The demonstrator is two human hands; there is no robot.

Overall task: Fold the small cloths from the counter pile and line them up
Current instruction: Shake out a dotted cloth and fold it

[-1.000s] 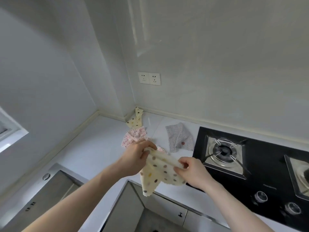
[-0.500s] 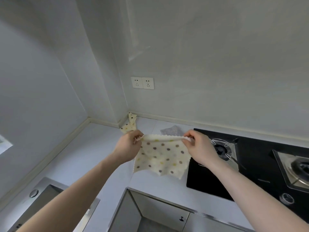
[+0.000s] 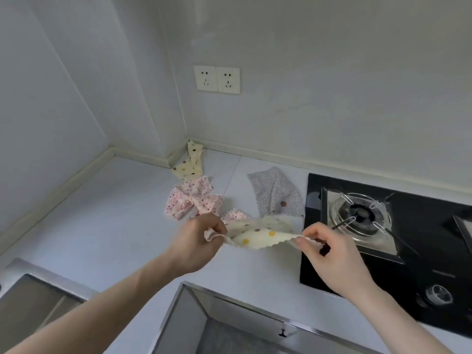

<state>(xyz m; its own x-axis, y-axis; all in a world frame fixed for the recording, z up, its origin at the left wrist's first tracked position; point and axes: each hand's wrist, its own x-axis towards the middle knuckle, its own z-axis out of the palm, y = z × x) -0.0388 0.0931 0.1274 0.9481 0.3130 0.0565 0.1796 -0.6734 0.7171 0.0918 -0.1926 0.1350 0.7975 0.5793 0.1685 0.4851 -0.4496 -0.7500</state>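
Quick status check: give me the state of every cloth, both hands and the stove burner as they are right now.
cream dotted cloth: held stretched between both hands, low over the counter.
left hand: pinches the cloth's left end.
right hand: pinches the cloth's right end.
pink floral cloth: crumpled on the counter, unfolded.
grey cloth: lying loose beside the stove, unfolded.
second dotted cloth: bunched in the corner.
burner: no flame visible.

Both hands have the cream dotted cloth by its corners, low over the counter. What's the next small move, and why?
Probably lay it flat on the bare counter. The left hand and right hand pinch opposite corners of the cream dotted cloth, which sags unfolded between them and needs a surface to fold on.
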